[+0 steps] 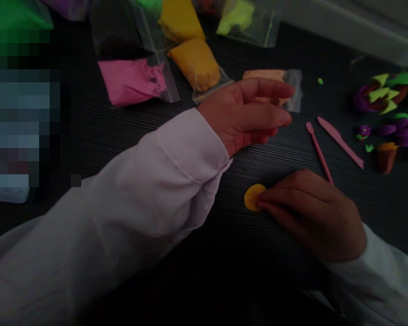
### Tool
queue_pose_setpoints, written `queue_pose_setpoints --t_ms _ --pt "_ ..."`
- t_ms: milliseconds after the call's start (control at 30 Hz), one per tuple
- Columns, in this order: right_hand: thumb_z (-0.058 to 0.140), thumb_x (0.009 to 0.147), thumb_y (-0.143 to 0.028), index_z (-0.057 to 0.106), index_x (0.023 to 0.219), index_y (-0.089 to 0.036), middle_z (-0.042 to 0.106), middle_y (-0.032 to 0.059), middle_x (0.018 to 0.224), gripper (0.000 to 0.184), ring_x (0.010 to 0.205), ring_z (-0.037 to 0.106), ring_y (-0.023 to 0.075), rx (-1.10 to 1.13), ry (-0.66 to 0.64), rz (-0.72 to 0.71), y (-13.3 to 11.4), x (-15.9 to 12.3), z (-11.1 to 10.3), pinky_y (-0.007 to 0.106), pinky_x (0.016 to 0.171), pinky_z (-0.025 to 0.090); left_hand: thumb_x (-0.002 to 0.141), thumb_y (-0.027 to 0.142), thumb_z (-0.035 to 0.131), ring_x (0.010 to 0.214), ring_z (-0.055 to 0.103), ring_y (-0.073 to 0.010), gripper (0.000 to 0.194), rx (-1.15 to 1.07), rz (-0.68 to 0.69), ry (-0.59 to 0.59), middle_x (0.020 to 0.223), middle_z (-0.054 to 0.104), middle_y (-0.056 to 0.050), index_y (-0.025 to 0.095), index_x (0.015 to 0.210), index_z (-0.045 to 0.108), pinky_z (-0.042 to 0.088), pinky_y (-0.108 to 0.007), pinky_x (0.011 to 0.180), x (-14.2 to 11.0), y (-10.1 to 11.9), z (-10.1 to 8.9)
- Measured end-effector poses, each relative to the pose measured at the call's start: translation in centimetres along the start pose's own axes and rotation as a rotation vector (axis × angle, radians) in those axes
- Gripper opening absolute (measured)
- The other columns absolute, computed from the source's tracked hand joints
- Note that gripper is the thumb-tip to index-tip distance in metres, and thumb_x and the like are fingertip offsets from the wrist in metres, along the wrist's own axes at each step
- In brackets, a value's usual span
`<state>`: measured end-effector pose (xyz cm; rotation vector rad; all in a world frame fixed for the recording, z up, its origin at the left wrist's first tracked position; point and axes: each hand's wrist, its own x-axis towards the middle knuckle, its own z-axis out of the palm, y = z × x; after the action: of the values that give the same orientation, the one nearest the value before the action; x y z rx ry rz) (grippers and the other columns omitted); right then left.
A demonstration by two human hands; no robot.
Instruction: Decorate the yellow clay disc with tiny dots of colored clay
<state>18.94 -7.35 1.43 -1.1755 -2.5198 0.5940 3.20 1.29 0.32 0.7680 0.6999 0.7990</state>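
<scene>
Dark tabletop, yellow disc in right fingers

A black worktop with fine, parallel grain lines fills most of the view, with a faint grey sheen near the middle. Beyond it at upper right, a plain grey band slants down to the right edge, with a paler stripe along its length; whether it is wall or ledge cannot be told. The light is dim, and the bottom sinks to near black, hiding the worktop's near edge.
</scene>
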Motion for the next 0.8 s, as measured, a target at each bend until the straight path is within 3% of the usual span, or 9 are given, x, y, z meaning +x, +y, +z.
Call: queue_pose_setpoints --t_ms 633,800 --pt "0.055 0.074 -0.025 0.061 0.081 -0.018 0.062 0.0026 0.069 0.012 0.066 0.054 0.0129 -0.021 -0.062 0.039 -0.21 0.19 -0.15 0.029 0.062 0.042 0.064 0.005 0.056 0.054 0.046 -0.0039 0.024 0.019 0.017 -0.029 0.068 0.048 0.0 0.012 0.086 0.049 0.033 -0.018 0.051 -0.2 0.1 0.1" --pt "0.057 0.072 -0.024 0.061 0.084 -0.018 0.062 0.0026 0.072 0.014 0.068 0.054 0.0134 -0.044 -0.058 0.005 -0.06 -0.13 0.02 0.03 0.065 0.042 0.066 0.005 0.053 0.049 0.045 -0.0035 0.018 0.023 0.006 0.044 0.067 0.049 0.001 0.012 0.083 0.05 0.032 -0.019 0.05 -0.17 0.17 0.41"
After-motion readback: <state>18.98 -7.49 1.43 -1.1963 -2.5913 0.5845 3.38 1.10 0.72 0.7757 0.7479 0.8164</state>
